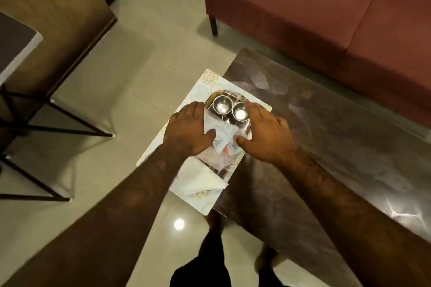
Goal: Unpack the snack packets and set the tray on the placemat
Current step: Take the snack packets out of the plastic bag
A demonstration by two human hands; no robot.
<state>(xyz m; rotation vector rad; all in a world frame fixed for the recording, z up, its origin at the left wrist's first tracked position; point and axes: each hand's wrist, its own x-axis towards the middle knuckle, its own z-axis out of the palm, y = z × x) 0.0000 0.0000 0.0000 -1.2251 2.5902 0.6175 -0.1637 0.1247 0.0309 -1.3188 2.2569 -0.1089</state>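
Tray (215, 96) sits on placemat (161, 142) at table (326, 147) corner, w/ two steel bowls (222, 105) at its 12 o'clock end. Left hand (186, 129) at 9, right hand (268, 134) at 3, both gripping tray sides; clear packets (221, 141) btwn them.

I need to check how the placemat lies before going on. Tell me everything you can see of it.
The placemat is a pale rectangle with gold floral ornaments at its corners, looking stiff and flat. It lies askew at the dark table's end, its left part overhanging the floor. On it rest a steel tray and a folded white napkin; both hands cover its middle.
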